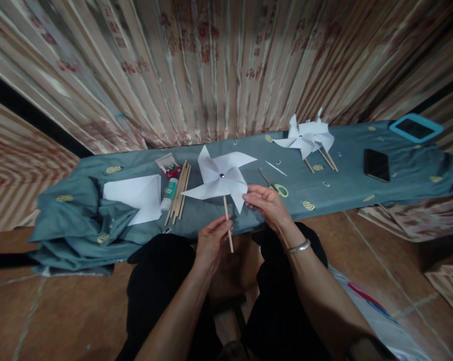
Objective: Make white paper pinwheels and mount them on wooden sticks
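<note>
A white paper pinwheel (221,173) with a round metal pin at its centre is held up in front of me on a thin wooden stick (227,210). My left hand (213,238) is closed around that stick, which sticks out below the fingers. With thumb and fingers, my right hand (266,203) pinches the edge of the pinwheel's lower right blade. Just beyond the right hand lie scissors (281,190) with a light green handle. Left of the pinwheel, several loose wooden sticks (179,195) lie next to a glue stick (169,193).
White paper sheets (134,195) lie at the left, near a small box of pins (168,166). Finished pinwheels (305,136) rest at the back right. Further right are a dark phone (376,165) and a blue-framed device (416,128). A grey-green cloth (342,185) covers the narrow table; pleated curtains (211,75) hang behind.
</note>
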`<state>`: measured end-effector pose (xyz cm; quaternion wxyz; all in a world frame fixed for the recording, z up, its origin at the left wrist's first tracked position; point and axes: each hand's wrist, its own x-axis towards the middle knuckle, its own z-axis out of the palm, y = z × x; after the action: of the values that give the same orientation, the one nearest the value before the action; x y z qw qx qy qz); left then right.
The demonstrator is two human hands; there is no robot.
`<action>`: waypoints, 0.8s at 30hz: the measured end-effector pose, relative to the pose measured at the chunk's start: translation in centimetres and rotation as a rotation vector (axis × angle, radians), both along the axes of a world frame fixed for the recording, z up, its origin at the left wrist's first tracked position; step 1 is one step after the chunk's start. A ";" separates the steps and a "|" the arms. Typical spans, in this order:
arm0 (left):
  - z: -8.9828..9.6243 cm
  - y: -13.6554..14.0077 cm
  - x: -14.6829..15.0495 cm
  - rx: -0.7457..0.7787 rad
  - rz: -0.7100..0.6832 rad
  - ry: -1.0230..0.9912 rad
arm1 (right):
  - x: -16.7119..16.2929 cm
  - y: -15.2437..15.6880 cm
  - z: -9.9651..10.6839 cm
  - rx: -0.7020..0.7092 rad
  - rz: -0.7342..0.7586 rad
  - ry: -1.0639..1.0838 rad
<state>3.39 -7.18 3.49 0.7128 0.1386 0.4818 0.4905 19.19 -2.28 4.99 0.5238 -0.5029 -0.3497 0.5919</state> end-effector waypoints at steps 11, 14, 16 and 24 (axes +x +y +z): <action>0.0 0.0 0.2 0.000 0.011 0.001 | -0.8 -0.4 0.3 0.011 0.113 0.017; 0.0 -0.1 0.3 0.006 0.006 0.006 | -1.0 -0.5 0.2 0.011 0.138 0.020; 0.0 -0.1 0.2 0.015 0.002 0.012 | -1.1 -0.5 0.1 0.013 0.150 0.023; -0.2 -0.2 0.3 0.032 -0.011 0.011 | -1.7 -0.7 -0.1 0.036 0.170 0.039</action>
<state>3.66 -7.35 3.28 0.7106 0.1554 0.4771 0.4932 17.44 -2.93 4.87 0.4874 -0.4506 -0.3913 0.6374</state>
